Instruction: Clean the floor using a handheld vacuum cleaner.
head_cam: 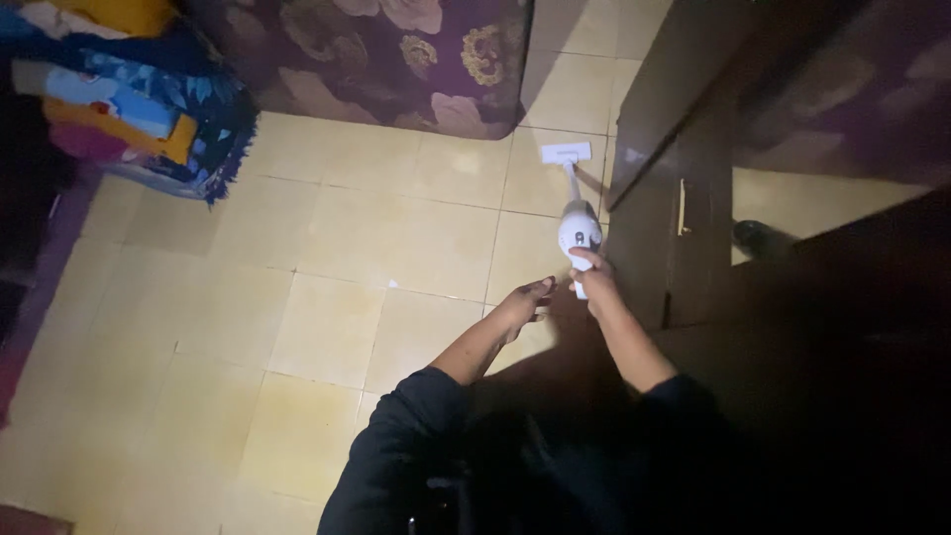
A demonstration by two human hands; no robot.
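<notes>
White vacuum point(578, 226) beside shadowed cabinet point(684, 228)

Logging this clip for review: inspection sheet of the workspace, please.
Surface: pale yellow tiled floor, brightly lit in the middle, dark at the edges.
Job's things: white handheld vacuum, its flat nozzle on the floor beside the dark wooden door.
Clutter: pile of colourful fabrics at top left.
Hands: right hand grips the vacuum's handle; left hand is open, holding nothing, close beside it.
Cables: nothing seen.
Surroundings: floral purple mattress at top; dark furniture on the right.
</notes>
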